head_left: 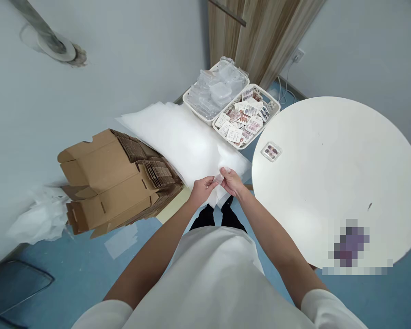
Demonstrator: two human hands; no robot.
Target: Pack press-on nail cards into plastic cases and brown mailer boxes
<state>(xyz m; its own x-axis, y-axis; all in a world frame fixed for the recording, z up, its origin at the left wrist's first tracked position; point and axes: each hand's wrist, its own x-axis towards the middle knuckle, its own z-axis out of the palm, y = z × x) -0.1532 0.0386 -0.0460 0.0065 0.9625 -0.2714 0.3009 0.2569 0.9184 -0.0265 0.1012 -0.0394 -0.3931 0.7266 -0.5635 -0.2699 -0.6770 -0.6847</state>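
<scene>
A stack of thin white foam sheets (181,137) lies in front of me, reaching back to the wall. At its near right end, my left hand (201,190) pinches a bit of white sheet between thumb and fingertips. My right hand (231,182) meets it from the other side, its thumb and fingers closed on the same foam sheet. The fingertips of both hands nearly touch, and they partly hide the edge they grip.
Flattened cardboard boxes (102,173) are piled to the left. Behind stand a basket of clear plastic cases (214,89) and a basket of press-on nail cards (248,116). A round white table (335,173) on the right carries a small clear case of nails (271,151).
</scene>
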